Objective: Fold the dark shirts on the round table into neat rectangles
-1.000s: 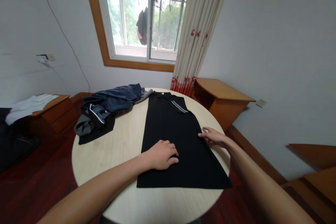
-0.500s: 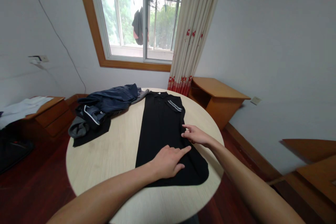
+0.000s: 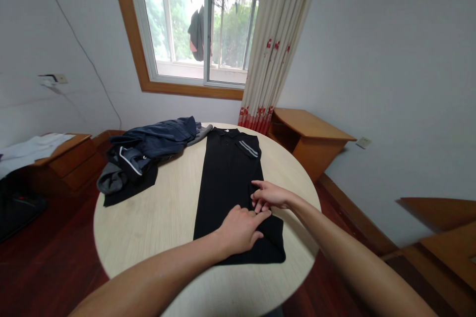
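Observation:
A black polo shirt (image 3: 226, 183) lies on the round table with its collar at the far end. Its left side is folded in along a straight edge, and a sleeve with two grey stripes lies across the upper right. My left hand (image 3: 241, 230) rests on the lower part, index finger stretched and thumb apart, pressing the cloth. Just beyond it, my right hand (image 3: 270, 195) has its index finger extended and the other fingers curled on the shirt's right edge, which is turned inward. The fingertips of both hands are close together.
Dark blue and grey clothes (image 3: 156, 141) lie heaped at the table's (image 3: 171, 208) far left. A wooden cabinet (image 3: 308, 131) stands beyond the right rim, near a curtain (image 3: 278, 49). White cloth or paper covers a low wooden drawer unit (image 3: 74, 158) at left.
My right hand has moved slightly left and toward me, bringing the shirt's right edge inward. The lower right corner has shifted left. My left hand stays nearly in place.

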{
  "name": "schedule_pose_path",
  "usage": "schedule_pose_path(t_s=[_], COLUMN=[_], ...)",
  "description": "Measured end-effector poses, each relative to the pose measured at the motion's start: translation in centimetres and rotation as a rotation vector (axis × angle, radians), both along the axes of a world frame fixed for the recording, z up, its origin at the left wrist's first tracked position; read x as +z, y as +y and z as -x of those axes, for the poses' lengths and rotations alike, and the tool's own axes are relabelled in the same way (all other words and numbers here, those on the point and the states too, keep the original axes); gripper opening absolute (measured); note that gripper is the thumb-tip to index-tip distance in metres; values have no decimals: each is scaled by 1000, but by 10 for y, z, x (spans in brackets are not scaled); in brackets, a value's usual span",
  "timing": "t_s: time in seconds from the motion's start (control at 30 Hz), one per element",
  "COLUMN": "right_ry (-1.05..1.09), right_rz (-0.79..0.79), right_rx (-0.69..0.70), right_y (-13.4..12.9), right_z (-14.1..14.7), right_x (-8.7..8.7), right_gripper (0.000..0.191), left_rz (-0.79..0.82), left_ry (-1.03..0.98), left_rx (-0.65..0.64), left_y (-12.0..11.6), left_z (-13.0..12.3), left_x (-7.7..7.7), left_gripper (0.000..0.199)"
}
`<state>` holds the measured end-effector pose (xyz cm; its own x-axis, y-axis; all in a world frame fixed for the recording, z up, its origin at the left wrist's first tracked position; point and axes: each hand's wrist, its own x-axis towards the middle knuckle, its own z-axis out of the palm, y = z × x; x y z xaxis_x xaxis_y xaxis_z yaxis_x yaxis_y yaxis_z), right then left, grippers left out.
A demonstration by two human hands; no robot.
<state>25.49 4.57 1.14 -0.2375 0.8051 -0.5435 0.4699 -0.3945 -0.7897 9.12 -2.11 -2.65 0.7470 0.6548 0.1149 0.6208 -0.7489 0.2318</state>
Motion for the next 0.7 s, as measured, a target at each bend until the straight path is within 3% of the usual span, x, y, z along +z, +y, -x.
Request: schedule_pose_path(t_s=[0.2,0.37,0.43,0.57,0.7], right_ry=[-68,-33,-53,-163,-240], right_rz=[35,171,63,-414,-699], right_rx=[37,148,67,-262,-339], right_y=[-5,14,38,106,170], right_z=[-5,-20,-30,-51,-62], right_x=[8,7,1,-15,-35], right_gripper=[72,33,25,31,39], left_rz=[-47,-36,-44,-82,-77], left_ry=[-5,2,26,-23,-110], left_rx=[-38,-76,-85,-140,-253], left_y=[-1,2,4,8,13], left_z=[8,7,6,9,13], left_x=[0,1,1,2,0], left_gripper=[54,33,21,15,7])
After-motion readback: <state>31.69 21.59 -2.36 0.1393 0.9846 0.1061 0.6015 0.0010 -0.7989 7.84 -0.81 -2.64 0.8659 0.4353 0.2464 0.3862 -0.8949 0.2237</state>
